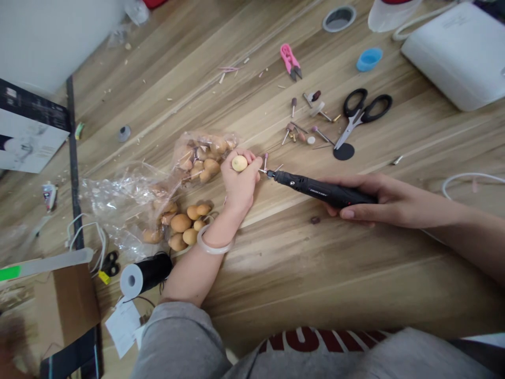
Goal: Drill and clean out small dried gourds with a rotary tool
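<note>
My left hand is closed round a small pale yellow-brown nut-like piece, its rounded end showing above the fingers. In my right hand lies a black rotary tool, gripped along its body, with the thin bit pointing left close to my left thumb. Whether the bit touches anything I cannot tell. Just left of my left hand are a clear plastic bag of similar brown pieces and several loose brown pieces on the wooden table.
Grinding bits lie scattered beyond the tool, near black-handled scissors and a black disc. Pink thread snips, a blue cap and a white box are farther back. A black thread spool stands beside my left forearm.
</note>
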{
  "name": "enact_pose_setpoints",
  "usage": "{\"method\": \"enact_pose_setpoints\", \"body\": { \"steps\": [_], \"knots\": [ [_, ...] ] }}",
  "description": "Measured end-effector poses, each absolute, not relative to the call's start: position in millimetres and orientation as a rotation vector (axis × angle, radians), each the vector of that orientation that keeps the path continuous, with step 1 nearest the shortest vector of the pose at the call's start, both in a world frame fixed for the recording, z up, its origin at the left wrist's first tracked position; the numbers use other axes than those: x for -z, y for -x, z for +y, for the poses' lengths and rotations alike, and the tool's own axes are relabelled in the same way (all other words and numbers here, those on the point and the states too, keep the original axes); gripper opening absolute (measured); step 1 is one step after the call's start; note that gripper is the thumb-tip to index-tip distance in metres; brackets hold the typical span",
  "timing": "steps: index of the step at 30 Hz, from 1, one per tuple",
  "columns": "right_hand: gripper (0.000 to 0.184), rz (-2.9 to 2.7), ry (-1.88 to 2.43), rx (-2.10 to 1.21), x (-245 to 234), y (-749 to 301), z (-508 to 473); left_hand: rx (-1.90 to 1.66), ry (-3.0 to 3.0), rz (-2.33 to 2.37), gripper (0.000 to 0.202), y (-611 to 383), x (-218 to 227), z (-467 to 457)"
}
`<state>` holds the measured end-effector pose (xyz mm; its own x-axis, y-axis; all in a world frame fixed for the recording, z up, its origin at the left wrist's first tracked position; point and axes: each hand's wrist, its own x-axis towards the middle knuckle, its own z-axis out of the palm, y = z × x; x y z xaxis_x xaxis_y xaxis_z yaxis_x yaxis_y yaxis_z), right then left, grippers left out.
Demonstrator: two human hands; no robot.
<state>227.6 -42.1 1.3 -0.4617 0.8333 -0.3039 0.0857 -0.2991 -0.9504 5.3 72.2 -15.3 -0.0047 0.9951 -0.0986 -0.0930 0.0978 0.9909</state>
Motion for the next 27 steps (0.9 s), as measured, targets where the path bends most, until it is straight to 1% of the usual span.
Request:
{"method": "enact_pose_setpoints", "body": {
  "steps": [9,27],
  "knots": [
    [0.063,-1.407,1.149,-1.824,-2.1,-226.8,-41.0,-1.163,-1.121,1.198,0.031,-3.5,18.2,72.9],
    [0.061,-1.400,1.135,-1.824,-2.2,-226.2,-41.0,-1.193,-1.078,1.140,0.027,-3.6,17.8,72.1]
  ]
}}
